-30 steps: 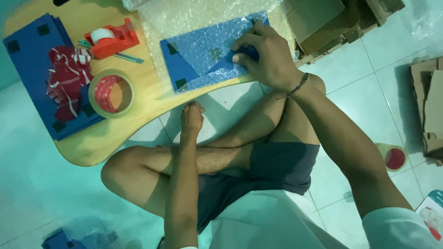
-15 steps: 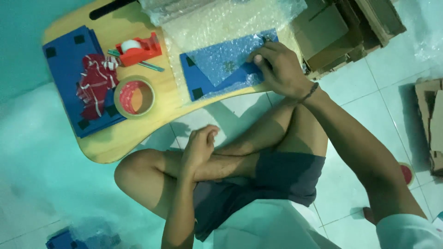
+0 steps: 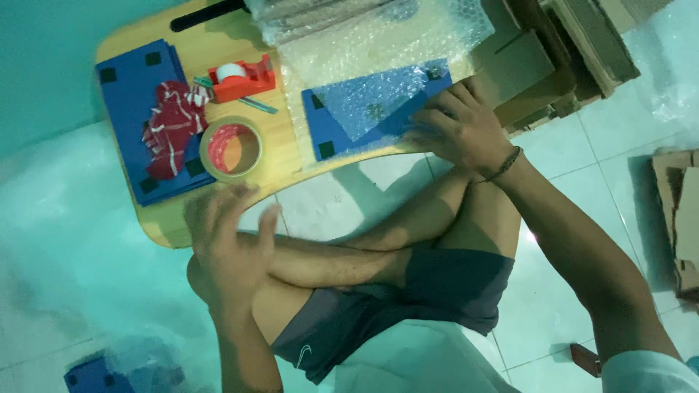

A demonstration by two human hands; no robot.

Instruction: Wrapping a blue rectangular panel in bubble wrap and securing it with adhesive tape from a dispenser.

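Observation:
My right hand (image 3: 459, 127) presses down on a blue flat board (image 3: 342, 124) partly wrapped in bubble wrap (image 3: 378, 44), at the near right edge of a small wooden lap table (image 3: 284, 156). My left hand (image 3: 229, 240) hovers blurred and open above my crossed legs, just below the table's near edge and closest to a roll of brown tape (image 3: 231, 149). A red tape dispenser (image 3: 240, 78) sits behind the roll. Further left lies a stack of blue boards (image 3: 131, 94) with a crumpled red and white cloth (image 3: 171, 124) on it.
Flattened cardboard boxes (image 3: 553, 51) lie past the table at the upper right, more cardboard (image 3: 684, 218) at the right edge. A blue item under plastic (image 3: 109, 371) sits on the tiled floor at the lower left. A dark handle (image 3: 207, 13) shows at the table's far edge.
My left hand has lifted off my leg and moved left toward the table's near edge. My right hand stays pressed on the wrapped blue board. The camera has tilted.

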